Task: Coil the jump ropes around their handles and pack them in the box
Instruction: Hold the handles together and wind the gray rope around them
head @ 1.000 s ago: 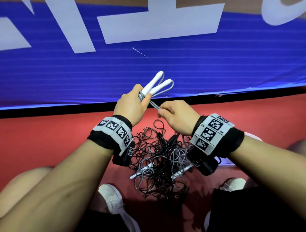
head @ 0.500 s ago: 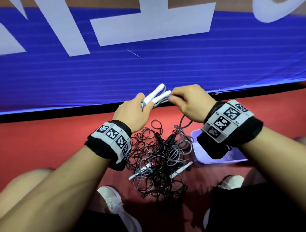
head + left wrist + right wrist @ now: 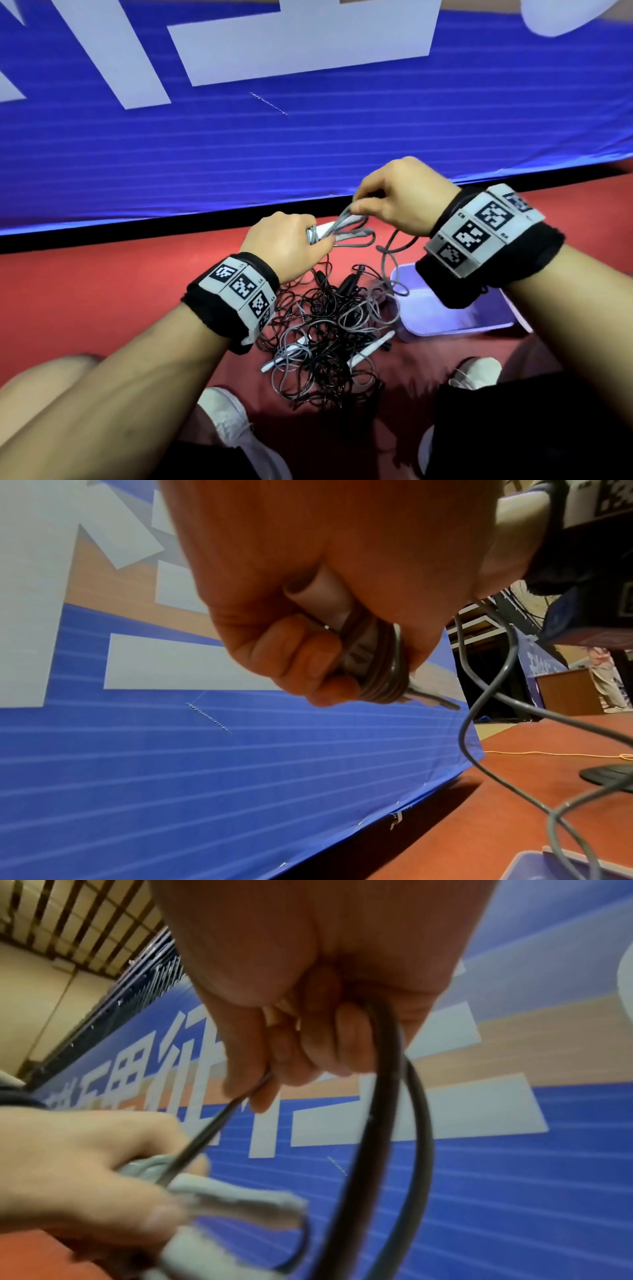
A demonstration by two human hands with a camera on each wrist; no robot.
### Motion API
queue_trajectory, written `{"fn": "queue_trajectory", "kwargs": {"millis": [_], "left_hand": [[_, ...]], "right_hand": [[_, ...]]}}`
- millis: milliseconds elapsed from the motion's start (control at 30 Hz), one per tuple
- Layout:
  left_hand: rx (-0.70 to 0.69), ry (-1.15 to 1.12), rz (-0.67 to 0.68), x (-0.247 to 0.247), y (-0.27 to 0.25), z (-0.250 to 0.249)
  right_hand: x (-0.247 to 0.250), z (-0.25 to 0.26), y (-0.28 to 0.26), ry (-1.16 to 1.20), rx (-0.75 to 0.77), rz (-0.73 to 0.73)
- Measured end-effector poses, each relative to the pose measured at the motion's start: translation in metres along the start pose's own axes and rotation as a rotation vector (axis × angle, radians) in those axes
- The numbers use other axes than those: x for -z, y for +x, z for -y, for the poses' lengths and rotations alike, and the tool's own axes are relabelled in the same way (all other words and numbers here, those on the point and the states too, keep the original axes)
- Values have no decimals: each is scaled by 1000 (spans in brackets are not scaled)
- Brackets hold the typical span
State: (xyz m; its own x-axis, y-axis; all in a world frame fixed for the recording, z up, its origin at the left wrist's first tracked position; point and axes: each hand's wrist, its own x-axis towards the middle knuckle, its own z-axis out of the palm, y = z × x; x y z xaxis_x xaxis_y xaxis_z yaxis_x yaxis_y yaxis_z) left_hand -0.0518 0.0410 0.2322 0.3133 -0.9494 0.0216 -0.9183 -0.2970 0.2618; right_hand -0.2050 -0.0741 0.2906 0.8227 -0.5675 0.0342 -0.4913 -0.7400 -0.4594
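Observation:
My left hand (image 3: 291, 240) grips a pair of white jump-rope handles (image 3: 325, 230) with several turns of grey rope (image 3: 380, 666) wound round them. My right hand (image 3: 394, 202), just above and to the right, pinches the same grey rope (image 3: 346, 216) between thumb and fingers; the rope (image 3: 387, 1096) loops down from it. The slack (image 3: 387, 260) trails to a tangled heap of black and grey ropes (image 3: 325, 329) on the red floor, with loose white handles (image 3: 370, 353) in it. A pale purple box (image 3: 445, 322) stands right of the heap, under my right wrist.
A blue banner wall (image 3: 308, 144) runs across just beyond my hands. My white shoes (image 3: 229, 418) and knees flank the heap on the red floor (image 3: 102, 291). In the left wrist view a black stand base (image 3: 606, 775) lies farther off on the floor.
Both hands have dropped lower. My right hand has swung from below the handles up and over to their right, carrying the grey rope round them. The purple box has come into view.

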Motion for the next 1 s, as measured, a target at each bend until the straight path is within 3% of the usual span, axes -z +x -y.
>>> {"fn": "queue_trajectory", "kwargs": {"millis": [67,133,267,400,567,667,733,800,900,933,1000], "left_hand": [[-74,-44,59,3,-2,2],[-189,-132,123,7,-5,0],[-310,-273,97,21,-12,-11],[-234,-416,-21,28,-16,-15],[-127,-505,-144,29,-15,-15],[-89,-561,-242,31,-10,-13],[-47,-599,-288,33,-6,-10],[-12,-611,-305,35,-5,-9],[-11,-625,-289,34,-6,-11],[-14,-628,-275,33,-7,-12],[-15,-623,-245,30,-7,-12]], "right_hand": [[10,-7,1,-29,-59,36],[18,-14,3,105,-96,53],[14,-24,8,385,-131,40],[-13,-22,4,708,-205,72],[-56,-2,3,708,-222,72],[-75,5,2,870,-230,-75],[-79,11,-3,913,-223,-84],[-79,11,-3,807,-166,-54],[-74,2,4,293,-45,-78],[-71,-2,8,187,-70,-104],[-66,-10,16,209,-200,-130]]}}
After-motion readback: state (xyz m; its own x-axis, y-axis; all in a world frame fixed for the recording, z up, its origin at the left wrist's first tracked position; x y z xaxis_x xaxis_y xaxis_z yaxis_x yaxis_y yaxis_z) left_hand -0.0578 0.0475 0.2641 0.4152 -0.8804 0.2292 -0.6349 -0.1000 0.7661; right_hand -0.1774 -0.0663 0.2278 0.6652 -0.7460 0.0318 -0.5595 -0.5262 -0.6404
